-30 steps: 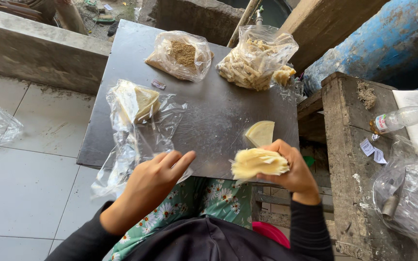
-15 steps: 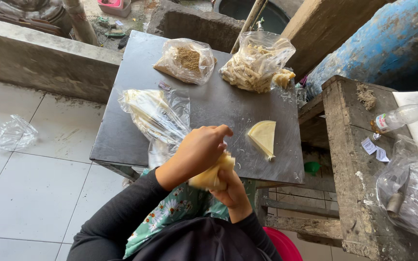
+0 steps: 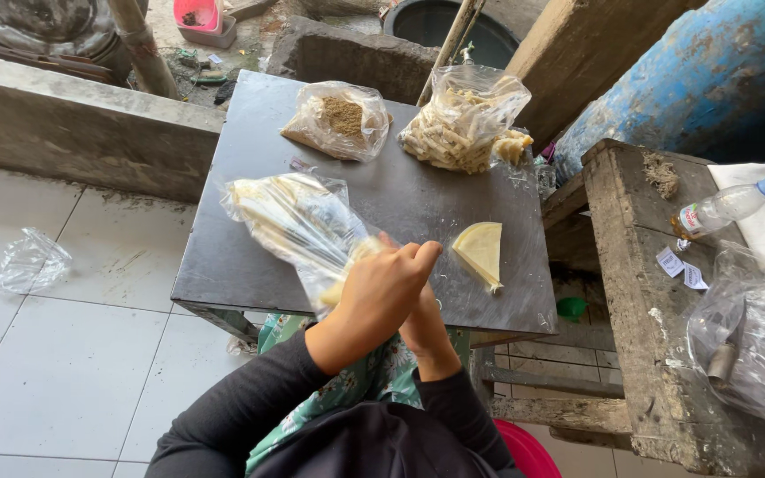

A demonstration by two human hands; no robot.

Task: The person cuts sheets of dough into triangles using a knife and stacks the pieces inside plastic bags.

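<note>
Hands [image 3: 396,296] overlapping, right mostly hidden

Over the dark metal table [image 3: 250,248], the left hand [image 3: 382,288] closes on a clear plastic bag of pale wrappers [image 3: 298,226], covering the right hand [image 3: 425,326], with a folded yellow wrapper [image 3: 480,250] lying just beside them.

Plastic bottle [image 3: 726,205], pink tub [image 3: 202,18], blue drum [image 3: 719,71]

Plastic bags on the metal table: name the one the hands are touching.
The long clear bag of pale wrappers, at the near left, under the left hand. The crumb bag and roll bag lie far, untouched.
</note>
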